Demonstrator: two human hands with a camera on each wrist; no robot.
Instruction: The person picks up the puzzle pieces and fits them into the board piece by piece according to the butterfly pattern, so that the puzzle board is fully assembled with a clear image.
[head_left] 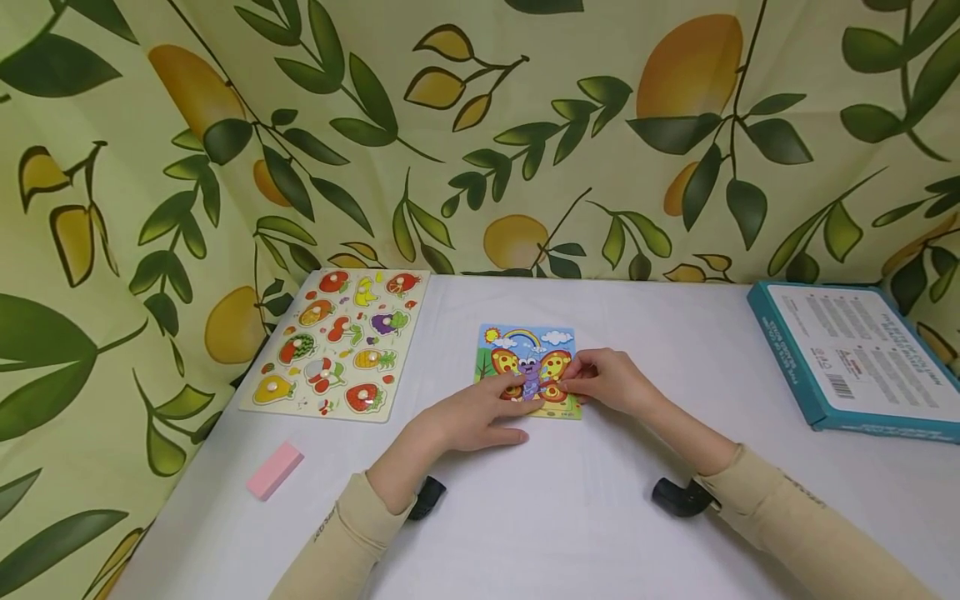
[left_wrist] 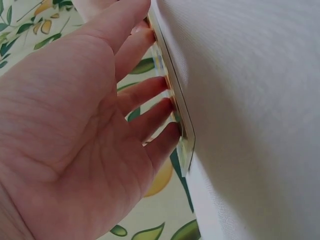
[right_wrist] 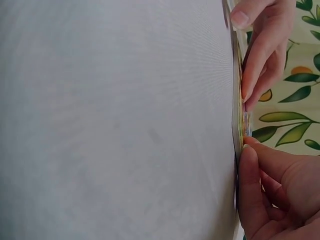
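A square butterfly puzzle [head_left: 525,339] with a rainbow and blue sky lies flat on the white table. My left hand [head_left: 480,412] rests its fingertips on the puzzle's lower left part, fingers extended; in the left wrist view, the hand [left_wrist: 85,120] reaches over the board's edge [left_wrist: 182,117]. At the butterfly's lower right wing, my right hand [head_left: 607,379] pinches a small puzzle piece between thumb and forefinger. The right wrist view has the right hand [right_wrist: 280,185] low against the board [right_wrist: 237,110], its thumb and forefinger together. Fingers hide much of that piece.
A fruit peg puzzle board [head_left: 348,346] lies at the back left, with a pink block [head_left: 275,471] in front of it. At the right lies a teal and white box [head_left: 862,358]. Behind the table hangs a fruit-patterned cloth [head_left: 525,167].
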